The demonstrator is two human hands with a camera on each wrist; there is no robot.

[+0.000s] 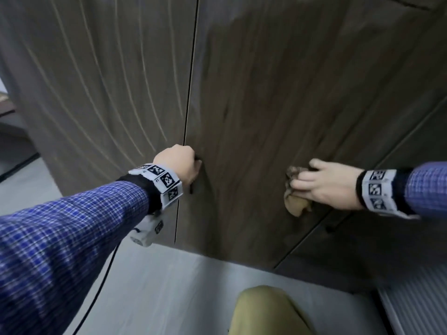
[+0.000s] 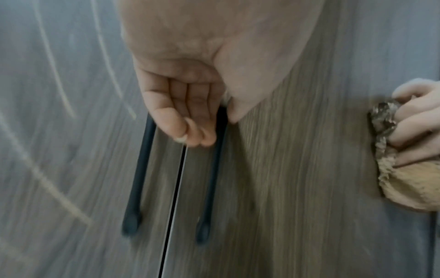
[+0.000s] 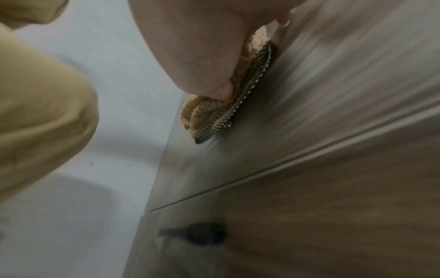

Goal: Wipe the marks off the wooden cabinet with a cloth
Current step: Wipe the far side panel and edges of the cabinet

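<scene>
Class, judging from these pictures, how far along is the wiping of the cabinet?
Done: the right door shows no pale marks. In hand: the right hand presses the cloth on it while the left hand grips a handle. Left: the curved streaks on the left door.

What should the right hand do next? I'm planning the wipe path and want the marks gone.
Probably carry the cloth left across the seam. The right hand presses it on the right door, which looks free of streaks, while pale curved marks cover the left door. The left hand holds a handle.
</scene>
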